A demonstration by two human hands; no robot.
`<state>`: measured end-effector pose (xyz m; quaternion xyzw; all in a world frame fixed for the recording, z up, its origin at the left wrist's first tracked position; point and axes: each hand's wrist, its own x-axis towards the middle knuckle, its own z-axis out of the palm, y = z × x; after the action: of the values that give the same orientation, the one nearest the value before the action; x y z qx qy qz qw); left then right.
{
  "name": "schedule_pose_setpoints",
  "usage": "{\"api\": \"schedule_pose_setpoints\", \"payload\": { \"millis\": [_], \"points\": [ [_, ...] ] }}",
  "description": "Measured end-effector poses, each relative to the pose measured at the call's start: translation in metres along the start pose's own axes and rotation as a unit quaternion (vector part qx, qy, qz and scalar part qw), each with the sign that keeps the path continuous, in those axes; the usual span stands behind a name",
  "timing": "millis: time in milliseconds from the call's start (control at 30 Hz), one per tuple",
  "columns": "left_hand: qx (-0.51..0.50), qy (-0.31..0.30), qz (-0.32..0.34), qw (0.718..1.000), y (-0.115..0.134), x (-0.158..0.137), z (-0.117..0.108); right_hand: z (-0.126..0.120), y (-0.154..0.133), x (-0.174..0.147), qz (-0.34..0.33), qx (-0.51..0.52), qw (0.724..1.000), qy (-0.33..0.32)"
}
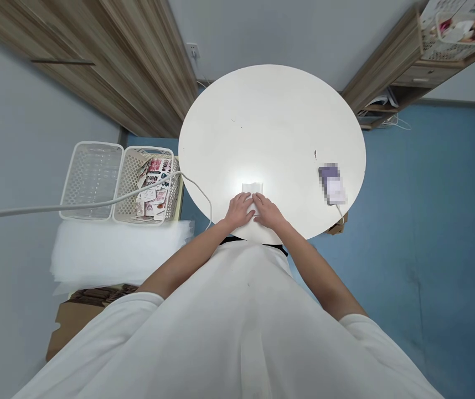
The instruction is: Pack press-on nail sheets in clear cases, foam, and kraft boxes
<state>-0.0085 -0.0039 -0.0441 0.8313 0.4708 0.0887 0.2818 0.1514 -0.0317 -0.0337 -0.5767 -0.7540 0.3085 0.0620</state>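
A small white rectangular piece, perhaps paper or a thin packet, lies on the white round table near its front edge. My left hand rests on the left side of this piece with its fingers stretched out. From the other side my right hand lies on it, fingers extended and fairly flat. The fingertips of both hands come close together over the middle. Their hands cover the lower part of the piece, so its full shape is hidden.
A blurred purple-and-white object with a cable sits at the table's right. Left of the table stand a basket of printed cards, an empty-looking basket and white sheets. A white cable crosses above them.
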Motion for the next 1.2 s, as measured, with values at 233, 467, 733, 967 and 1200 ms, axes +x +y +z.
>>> {"api": "schedule_pose_setpoints", "payload": {
  "millis": [233, 467, 733, 967, 1200],
  "points": [
    [-0.101, 0.017, 0.011, 0.995, -0.002, -0.001, 0.001, -0.001, -0.008, 0.002, -0.005, -0.08, 0.996, -0.047],
    [-0.144, -0.098, 0.059, 0.983, -0.001, -0.032, -0.012, -0.017, -0.012, -0.027, -0.009, -0.027, 0.99, -0.136],
    [-0.142, -0.003, -0.013, 0.99, -0.003, -0.024, 0.006, -0.04, 0.004, 0.006, 0.111, 0.099, 0.975, -0.166],
    [-0.2, 0.045, -0.174, 0.963, 0.004, -0.008, 0.011, -0.026, 0.017, 0.019, 0.165, 0.181, 0.969, -0.027],
    [-0.163, 0.081, -0.24, 0.954, 0.012, 0.002, 0.014, 0.004, 0.002, -0.016, 0.135, 0.129, 0.968, 0.17]
  ]
}}
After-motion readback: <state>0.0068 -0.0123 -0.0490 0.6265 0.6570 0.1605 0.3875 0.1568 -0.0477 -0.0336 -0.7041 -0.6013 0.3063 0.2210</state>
